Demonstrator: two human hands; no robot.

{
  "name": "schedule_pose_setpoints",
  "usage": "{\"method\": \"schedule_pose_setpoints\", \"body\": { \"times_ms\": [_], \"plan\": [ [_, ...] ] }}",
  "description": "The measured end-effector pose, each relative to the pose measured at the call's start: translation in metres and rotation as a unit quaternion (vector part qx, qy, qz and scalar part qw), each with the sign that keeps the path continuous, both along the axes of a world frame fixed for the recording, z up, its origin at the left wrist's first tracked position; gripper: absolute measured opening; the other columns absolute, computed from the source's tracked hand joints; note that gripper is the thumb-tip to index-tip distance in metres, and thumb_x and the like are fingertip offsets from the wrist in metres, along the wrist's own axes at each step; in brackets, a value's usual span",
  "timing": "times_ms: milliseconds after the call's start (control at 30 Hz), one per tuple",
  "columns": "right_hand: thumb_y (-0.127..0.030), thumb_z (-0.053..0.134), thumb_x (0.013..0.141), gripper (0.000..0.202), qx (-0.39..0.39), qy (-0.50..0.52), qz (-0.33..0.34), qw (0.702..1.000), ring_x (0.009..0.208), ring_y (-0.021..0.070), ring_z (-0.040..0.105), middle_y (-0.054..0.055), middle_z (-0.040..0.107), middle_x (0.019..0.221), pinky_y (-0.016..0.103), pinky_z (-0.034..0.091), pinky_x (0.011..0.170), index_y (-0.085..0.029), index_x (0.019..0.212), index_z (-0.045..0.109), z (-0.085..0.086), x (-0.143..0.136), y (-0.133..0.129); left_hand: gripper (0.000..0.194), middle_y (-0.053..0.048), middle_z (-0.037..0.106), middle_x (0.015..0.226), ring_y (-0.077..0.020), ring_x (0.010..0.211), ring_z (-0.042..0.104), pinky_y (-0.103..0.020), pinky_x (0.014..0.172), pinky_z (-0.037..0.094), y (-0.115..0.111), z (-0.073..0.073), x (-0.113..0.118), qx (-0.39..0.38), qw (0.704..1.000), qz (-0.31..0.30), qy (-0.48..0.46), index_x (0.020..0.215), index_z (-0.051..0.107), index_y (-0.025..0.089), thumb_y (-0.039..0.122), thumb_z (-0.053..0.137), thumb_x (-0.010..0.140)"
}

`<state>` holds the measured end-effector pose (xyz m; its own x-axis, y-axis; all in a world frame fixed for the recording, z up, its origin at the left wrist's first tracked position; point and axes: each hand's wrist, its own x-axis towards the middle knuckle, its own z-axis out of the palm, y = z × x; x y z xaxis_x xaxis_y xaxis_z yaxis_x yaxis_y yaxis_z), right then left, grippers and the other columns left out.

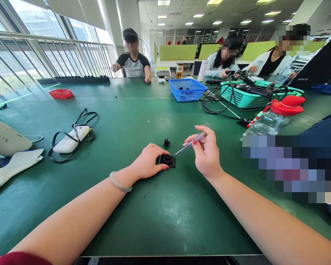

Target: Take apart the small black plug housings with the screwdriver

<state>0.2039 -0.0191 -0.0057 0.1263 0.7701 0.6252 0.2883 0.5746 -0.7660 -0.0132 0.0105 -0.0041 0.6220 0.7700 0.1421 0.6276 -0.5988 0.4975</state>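
Near the middle of the green table (165, 206), my left hand (150, 160) grips a small flat black part (169, 161) by its edges and keeps it on the tabletop. On top of that part sits a raised rounded black shape. My right hand (206, 152) is closed round the clear handle of a screwdriver (189, 144). The screwdriver slants down to the left, and its tip meets the black part's upper right edge or lies just beside it; I cannot tell which. A small black knob-like piece (167, 142) stands just behind the part.
At left lie a white power strip (71, 140) with a black cord and a cloth (13, 169). Farther back are a red tray (61, 94), a blue basket (187, 90) and a teal basket (245, 97) with cables. A red-capped bottle (273, 117) stands right. Several people sit beyond.
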Motion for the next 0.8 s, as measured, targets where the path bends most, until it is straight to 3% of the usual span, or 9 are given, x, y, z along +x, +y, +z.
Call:
{"method": "schedule_pose_setpoints", "body": {
  "times_ms": [167,267,467,800],
  "plan": [
    [-0.028,0.049,0.096,0.03,-0.05,-0.031,0.053,0.997,0.082,0.0178,0.071,0.001,0.071,0.092,0.043,0.057,0.084,-0.029,0.125,0.044,-0.004,-0.002,0.003,0.039,-0.005,0.073,0.113,-0.0282,0.116,0.055,-0.047,0.106,0.043,-0.001,0.002,0.001,0.005,1.0,-0.006,0.001,0.115,0.07,0.026,0.036,0.078,0.078],
    [-0.03,0.052,0.096,0.031,-0.059,-0.047,0.039,0.996,0.084,0.0187,0.071,0.001,0.072,0.091,0.043,0.056,0.085,-0.029,0.126,0.044,-0.003,-0.003,0.004,0.042,-0.005,0.073,0.114,-0.0288,0.117,0.055,-0.047,0.106,0.043,-0.001,0.003,0.001,0.01,1.0,-0.003,0.003,0.116,0.07,0.026,0.037,0.079,0.077],
    [-0.032,0.052,0.097,0.031,0.011,0.01,-0.033,0.999,0.08,0.0201,0.069,0.0,0.066,0.085,0.041,0.056,0.079,-0.029,0.128,0.045,0.005,-0.001,-0.003,0.048,-0.006,0.072,0.109,-0.0284,0.113,0.056,-0.046,0.102,0.045,-0.001,0.001,0.0,0.012,1.0,0.012,0.006,0.121,0.067,0.027,0.039,0.08,0.076],
    [-0.018,0.046,0.097,0.033,0.061,-0.148,0.05,0.986,0.077,0.0161,0.066,0.0,0.067,0.086,0.036,0.057,0.078,-0.029,0.128,0.044,0.006,-0.006,-0.009,0.046,-0.005,0.071,0.103,-0.0271,0.107,0.057,-0.045,0.1,0.045,-0.004,0.006,0.002,0.018,1.0,0.011,0.014,0.119,0.067,0.027,0.04,0.08,0.077]
  ]
}}
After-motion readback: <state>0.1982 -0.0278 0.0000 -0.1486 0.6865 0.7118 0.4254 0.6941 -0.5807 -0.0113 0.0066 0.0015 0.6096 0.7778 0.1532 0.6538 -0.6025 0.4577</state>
